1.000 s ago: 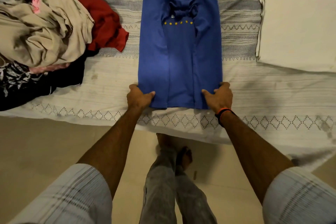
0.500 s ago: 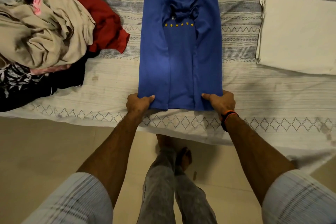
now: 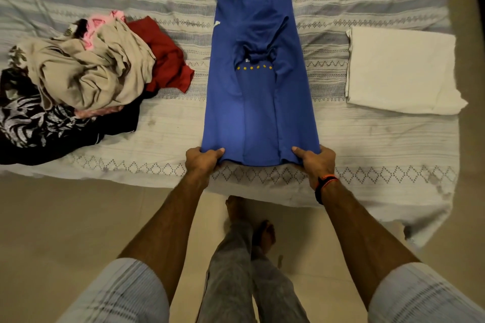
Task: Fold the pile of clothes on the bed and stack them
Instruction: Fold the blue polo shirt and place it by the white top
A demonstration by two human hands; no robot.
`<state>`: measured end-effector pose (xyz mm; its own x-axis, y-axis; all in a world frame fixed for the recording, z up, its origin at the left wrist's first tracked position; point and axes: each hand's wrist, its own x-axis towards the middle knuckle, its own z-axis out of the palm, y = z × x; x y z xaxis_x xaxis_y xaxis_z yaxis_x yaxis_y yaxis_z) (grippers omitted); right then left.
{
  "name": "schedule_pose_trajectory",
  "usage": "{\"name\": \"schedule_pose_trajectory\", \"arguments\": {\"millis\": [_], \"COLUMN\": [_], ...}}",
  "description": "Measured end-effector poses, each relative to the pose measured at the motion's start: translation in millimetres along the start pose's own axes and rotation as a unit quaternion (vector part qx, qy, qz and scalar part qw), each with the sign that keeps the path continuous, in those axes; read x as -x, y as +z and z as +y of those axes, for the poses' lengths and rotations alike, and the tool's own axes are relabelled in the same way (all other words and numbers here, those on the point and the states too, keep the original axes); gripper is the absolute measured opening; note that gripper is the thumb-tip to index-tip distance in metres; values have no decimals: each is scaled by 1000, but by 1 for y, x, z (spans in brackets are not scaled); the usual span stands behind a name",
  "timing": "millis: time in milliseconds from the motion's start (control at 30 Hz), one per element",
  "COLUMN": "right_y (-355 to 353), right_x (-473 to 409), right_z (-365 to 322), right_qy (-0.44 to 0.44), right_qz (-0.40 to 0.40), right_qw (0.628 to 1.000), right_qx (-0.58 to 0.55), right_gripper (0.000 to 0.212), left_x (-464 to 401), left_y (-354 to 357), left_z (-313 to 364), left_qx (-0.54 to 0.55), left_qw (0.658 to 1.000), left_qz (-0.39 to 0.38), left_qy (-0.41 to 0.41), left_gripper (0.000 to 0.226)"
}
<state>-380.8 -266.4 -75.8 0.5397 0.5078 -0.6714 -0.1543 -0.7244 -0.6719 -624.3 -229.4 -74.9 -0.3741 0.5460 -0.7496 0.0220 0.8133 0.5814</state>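
A blue polo shirt [image 3: 258,102] lies lengthwise on the bed [image 3: 162,139], its sides and sleeves folded inward, collar at the far end. My left hand [image 3: 202,161] grips the shirt's near left hem corner, thumb on top. At the near right hem corner my right hand [image 3: 316,161] pinches the cloth the same way; it wears a dark and orange wristband. A pile of unfolded clothes [image 3: 78,81] sits at the left: beige, red, pink and black patterned pieces. A folded white cloth [image 3: 401,71] lies flat at the right.
The bed's near edge runs across the frame just below my hands, with beige tiled floor [image 3: 65,217] beneath. My legs and feet [image 3: 249,231] stand close to the bed edge. Bare bedspread shows between the shirt and the white cloth.
Both hands have slid to the hem corners and taken hold of them. The view has pulled back, so the shirt's collar end now shows.
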Motion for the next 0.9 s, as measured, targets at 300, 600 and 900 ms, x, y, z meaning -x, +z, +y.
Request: {"name": "schedule_pose_trajectory", "arguments": {"millis": [300,600,900], "right_y": [-10,19,75], "right_x": [-4,-16,-91], "right_z": [-12,-119,-202], "right_qy": [10,0,29], "right_qz": [-37,-30,7], "right_qw": [998,995,991], "right_qx": [-41,-100,-131], "right_gripper": [51,21,24], "left_x": [22,4,-83], "left_y": [-7,18,65], "left_z": [25,126,218], "left_qx": [100,209,244], "left_qw": [994,974,966], "left_qz": [-49,-84,-73], "left_qy": [-10,0,-37], "left_gripper": [35,19,14]}}
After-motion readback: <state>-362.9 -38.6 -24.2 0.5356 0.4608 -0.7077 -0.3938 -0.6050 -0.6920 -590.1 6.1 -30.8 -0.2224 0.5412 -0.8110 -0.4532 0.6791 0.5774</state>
